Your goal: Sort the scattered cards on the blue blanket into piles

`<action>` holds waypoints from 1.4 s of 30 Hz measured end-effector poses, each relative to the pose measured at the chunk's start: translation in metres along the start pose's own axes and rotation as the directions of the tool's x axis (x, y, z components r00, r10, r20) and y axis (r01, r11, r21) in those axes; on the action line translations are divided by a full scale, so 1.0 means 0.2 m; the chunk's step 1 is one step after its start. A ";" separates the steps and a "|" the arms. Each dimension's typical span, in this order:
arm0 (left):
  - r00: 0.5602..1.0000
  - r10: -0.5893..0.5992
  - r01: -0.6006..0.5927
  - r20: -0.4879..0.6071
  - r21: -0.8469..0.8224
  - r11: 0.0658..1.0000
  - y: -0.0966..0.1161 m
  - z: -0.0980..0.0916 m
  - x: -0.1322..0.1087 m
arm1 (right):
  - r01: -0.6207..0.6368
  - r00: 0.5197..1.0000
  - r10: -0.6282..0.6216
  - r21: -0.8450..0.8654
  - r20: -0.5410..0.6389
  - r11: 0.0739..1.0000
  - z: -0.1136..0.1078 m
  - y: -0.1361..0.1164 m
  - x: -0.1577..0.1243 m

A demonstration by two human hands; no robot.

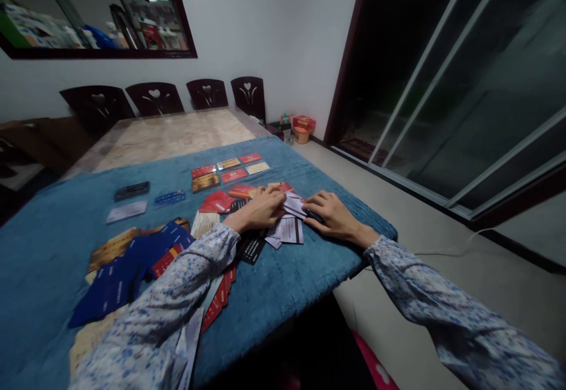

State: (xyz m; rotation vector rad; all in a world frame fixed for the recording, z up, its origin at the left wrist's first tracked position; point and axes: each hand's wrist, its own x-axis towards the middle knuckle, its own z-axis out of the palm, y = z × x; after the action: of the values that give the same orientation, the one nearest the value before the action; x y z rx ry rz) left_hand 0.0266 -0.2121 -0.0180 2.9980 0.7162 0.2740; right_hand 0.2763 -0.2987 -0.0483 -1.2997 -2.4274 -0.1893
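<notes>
Several white cards (293, 206) with dark stripes lie between my two hands on the blue cloth (309, 272). My left hand (262, 208) is closed, its bent fingers on the left end of these cards. From the other side, my right hand (329, 216) grips their right edge with curled fingers; something dark shows under it, too hidden to name. Just below, more striped white cards (289, 230) lie loose beside a black card (253, 250). Red cards (217, 202) are fanned out left of my left hand, and an orange-red card (281, 187) lies beyond it.
Six spots of red and gold cards (233, 175) form two rows farther back. To the left are a black stack (132, 191), blue cards (170, 198), a white stack (127, 211) and spread dark-blue cards (115, 281). The table's edge runs close by my right forearm. Chairs (154, 99) stand behind.
</notes>
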 end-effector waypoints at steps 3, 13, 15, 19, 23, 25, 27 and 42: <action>1.000 -0.024 0.024 0.014 -0.029 0.999 0.00 -0.01 0.00 | 0.043 0.998 -0.043 -0.002 -0.037 0.999 0.02 0.02 0.00; 1.000 -0.021 0.021 0.000 -0.001 1.000 -0.02 -0.01 0.00 | 0.115 0.987 -0.119 -0.048 -0.110 0.992 0.06 0.04 0.03; 1.000 -0.020 0.020 -0.006 0.010 1.000 -0.02 -0.01 -0.01 | 0.122 0.984 -0.128 -0.050 -0.127 0.991 0.06 0.04 0.04; 1.000 -0.022 0.022 -0.007 0.014 1.000 -0.02 -0.02 -0.01 | 0.144 0.972 -0.153 -0.062 -0.178 0.988 0.06 0.05 0.05; 0.999 -0.031 0.030 -0.033 -0.030 0.999 -0.04 -0.02 0.00 | 0.154 0.959 -0.168 -0.080 -0.228 0.985 0.06 0.06 0.06; 0.998 -0.045 0.043 -0.049 -0.045 0.998 -0.05 -0.02 0.01 | 0.133 0.958 -0.148 -0.079 -0.244 0.988 0.07 0.06 0.07; 0.996 -0.065 0.062 -0.059 -0.045 0.997 -0.05 -0.01 0.01 | 0.097 0.960 -0.112 -0.069 -0.256 0.993 0.07 0.07 0.08; 0.974 -0.173 0.160 -0.148 -0.100 0.982 -0.07 0.01 0.02 | -0.089 0.967 0.116 0.125 -0.228 0.988 0.12 0.10 0.17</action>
State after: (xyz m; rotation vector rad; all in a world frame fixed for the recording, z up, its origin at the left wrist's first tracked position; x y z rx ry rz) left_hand 0.0234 -0.1979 -0.0210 2.8355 0.9376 0.5210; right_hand 0.2686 -0.2535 -0.0589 -1.2716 -2.1359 -0.1640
